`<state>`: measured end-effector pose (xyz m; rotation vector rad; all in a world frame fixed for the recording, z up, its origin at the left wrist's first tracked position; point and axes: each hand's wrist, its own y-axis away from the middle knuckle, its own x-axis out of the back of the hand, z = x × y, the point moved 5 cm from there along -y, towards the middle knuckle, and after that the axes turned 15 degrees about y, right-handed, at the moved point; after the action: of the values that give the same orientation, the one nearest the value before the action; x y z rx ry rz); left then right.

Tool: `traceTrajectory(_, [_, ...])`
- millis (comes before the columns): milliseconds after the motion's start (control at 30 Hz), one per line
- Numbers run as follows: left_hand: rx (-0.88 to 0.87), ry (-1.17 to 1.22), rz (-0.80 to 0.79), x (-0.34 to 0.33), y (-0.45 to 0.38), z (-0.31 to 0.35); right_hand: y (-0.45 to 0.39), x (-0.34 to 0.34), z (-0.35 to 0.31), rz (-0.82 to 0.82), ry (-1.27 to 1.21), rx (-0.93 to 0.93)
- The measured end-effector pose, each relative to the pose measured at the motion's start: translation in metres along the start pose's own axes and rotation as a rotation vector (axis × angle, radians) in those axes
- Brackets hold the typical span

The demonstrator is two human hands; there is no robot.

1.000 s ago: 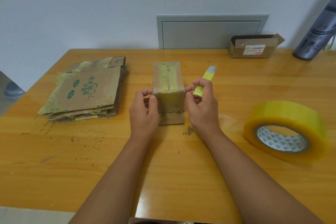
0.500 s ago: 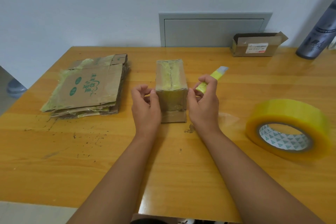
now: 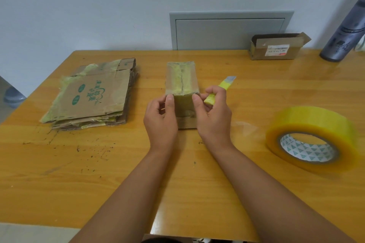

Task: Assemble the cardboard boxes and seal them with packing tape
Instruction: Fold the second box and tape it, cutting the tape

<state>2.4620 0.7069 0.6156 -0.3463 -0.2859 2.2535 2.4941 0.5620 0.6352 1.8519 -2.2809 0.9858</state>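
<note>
Left hand (image 3: pixel 161 120) and right hand (image 3: pixel 214 116) press thumbs onto the taped box (image 3: pixel 182 85), fingers curled round its sides (right also grips a yellow cutter (image 3: pixel 219 90))

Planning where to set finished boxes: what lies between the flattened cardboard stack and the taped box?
Only bare tabletop between the flattened stack and the taped box, per the head view.

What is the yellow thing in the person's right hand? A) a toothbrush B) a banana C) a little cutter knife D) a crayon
C: the right hand grips a yellow cutter with a grey blade tip, right beside the taped box.
</note>
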Motion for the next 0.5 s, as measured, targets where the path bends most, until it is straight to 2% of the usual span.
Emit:
traceTrajectory(167, [0.074, 0.058, 0.07, 0.0017, -0.0032, -0.0005, -0.0025, 0.0026, -0.0014, 0.048, 0.048, -0.046])
traceTrajectory(500, [0.109, 0.091, 0.087, -0.0013, 0.0024, 0.0001, -0.0024, 0.0044, -0.0076, 0.092, 0.079, -0.118])
